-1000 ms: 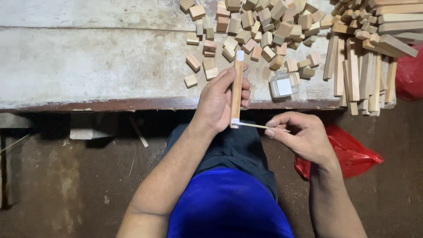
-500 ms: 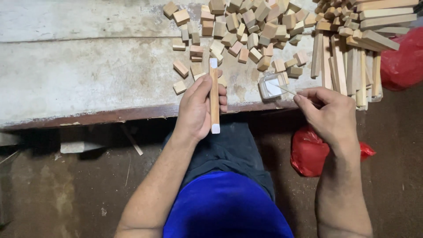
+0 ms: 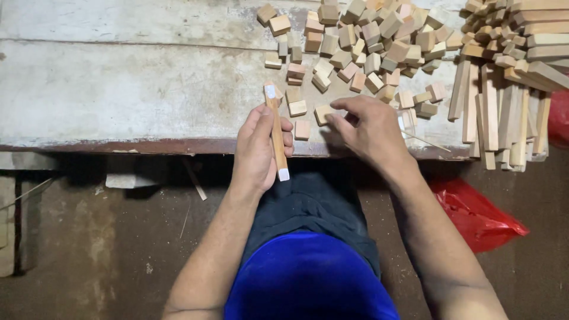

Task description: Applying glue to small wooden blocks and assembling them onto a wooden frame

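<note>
Fingers of my right hand [image 3: 370, 127] pinch a small wooden block [image 3: 323, 113] on the white worktable [image 3: 118, 89], just ahead of my lap; the hand is curled nearly shut on it. My left hand [image 3: 258, 148] wraps a long wooden stick [image 3: 276, 131] with white-daubed ends, its long axis running almost straight away from me — one end over the table, the other hanging past the edge. Block and stick lie close, the block just right of the stick, with a loose block [image 3: 302, 129] between them. Beyond sits a scatter of small blocks [image 3: 367, 47]; at far right a stack of long slats [image 3: 504, 101], with a red plastic bag [image 3: 477, 213] on the floor below.
</note>
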